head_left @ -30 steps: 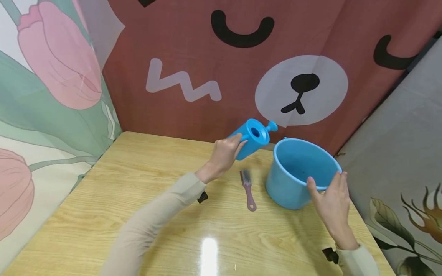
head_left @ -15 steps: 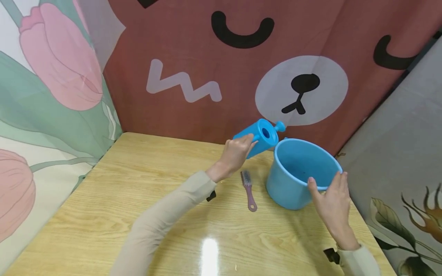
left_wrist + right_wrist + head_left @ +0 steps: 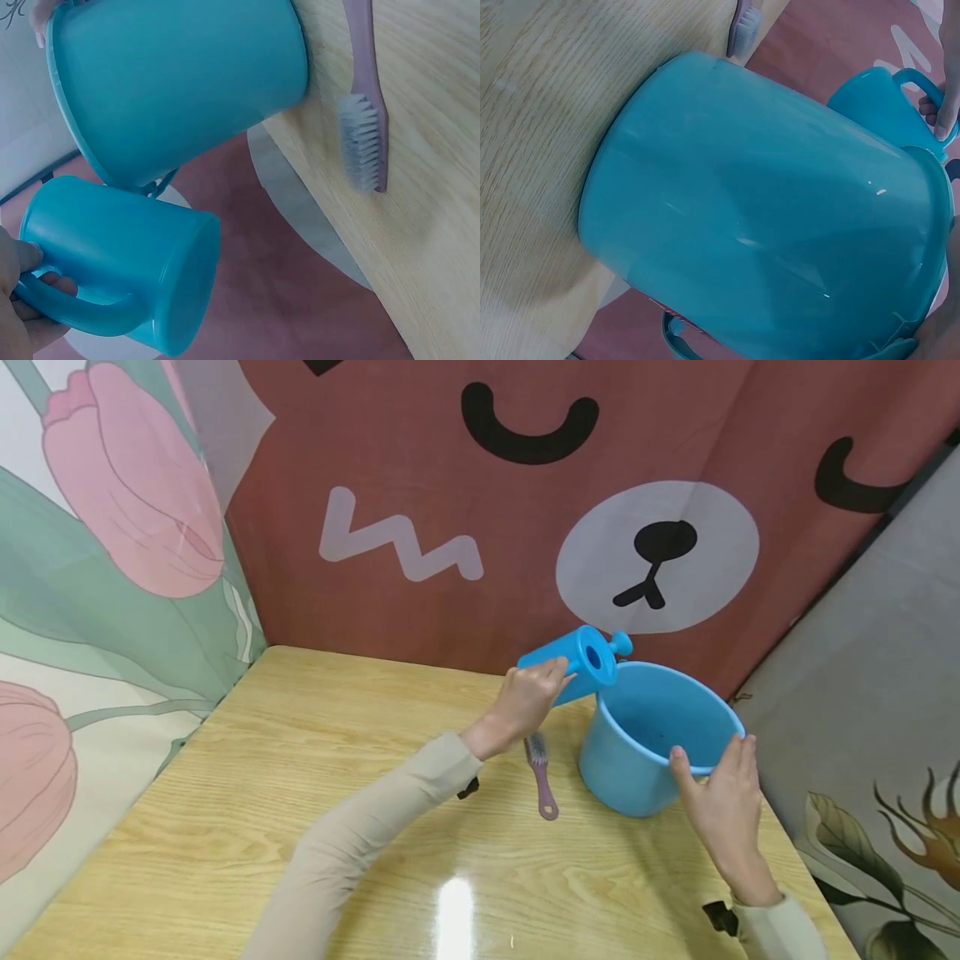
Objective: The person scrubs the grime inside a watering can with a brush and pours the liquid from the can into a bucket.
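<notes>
My left hand (image 3: 527,700) grips a blue toy watering can (image 3: 581,662) by its handle, fingers curled round it. The can is held above the table and tilted to the right, its round spout head close to the bucket's far-left rim. In the left wrist view the can (image 3: 124,259) shows its closed base and loop handle. A light blue bucket (image 3: 626,768) stands upright on the table. Against its near-right rim rests my right hand (image 3: 723,806), thumb and fingers spread and fairly straight. The right wrist view is mostly filled by the bucket's side (image 3: 765,217).
A brush (image 3: 543,785) with a mauve handle and pale bristles lies on the wooden table (image 3: 337,735), left of the bucket. Behind the table hangs a reddish-brown curtain (image 3: 390,610) with a bear face. A grey printed cloth (image 3: 862,677) hangs on the right.
My left hand has carried the watering can to the right, up to the bucket's rim, and lowered it slightly. The right hand and the bucket have stayed in place.
</notes>
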Demonstrator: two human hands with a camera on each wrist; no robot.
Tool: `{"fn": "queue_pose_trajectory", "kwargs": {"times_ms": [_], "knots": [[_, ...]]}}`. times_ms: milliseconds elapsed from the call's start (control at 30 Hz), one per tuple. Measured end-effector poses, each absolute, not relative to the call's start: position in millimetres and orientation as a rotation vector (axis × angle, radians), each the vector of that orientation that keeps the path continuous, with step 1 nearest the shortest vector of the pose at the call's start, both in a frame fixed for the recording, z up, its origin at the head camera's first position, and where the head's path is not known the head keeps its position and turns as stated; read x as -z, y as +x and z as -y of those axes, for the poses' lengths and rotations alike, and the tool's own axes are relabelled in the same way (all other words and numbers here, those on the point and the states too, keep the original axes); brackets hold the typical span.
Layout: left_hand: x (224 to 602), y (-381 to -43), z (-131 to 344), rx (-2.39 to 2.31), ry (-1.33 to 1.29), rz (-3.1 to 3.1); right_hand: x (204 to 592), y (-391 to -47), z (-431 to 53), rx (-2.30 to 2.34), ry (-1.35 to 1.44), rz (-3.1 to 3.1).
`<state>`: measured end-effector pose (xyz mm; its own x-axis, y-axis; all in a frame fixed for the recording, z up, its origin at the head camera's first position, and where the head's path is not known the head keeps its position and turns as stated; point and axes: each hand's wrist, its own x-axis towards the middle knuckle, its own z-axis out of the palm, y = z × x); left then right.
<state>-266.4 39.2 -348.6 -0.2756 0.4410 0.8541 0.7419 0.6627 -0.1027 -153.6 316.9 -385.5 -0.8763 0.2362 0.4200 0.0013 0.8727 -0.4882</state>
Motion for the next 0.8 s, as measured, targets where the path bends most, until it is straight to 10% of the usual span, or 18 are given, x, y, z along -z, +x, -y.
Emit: {"fn": "queue_pose_trajectory", "kwargs": {"times_ms": [800], "knots": [[340.5,-257.0,-51.7,0.210,-0.973,1.945,388.2,-154.3,-317.8,-0.652,-0.161,2.568]]}}
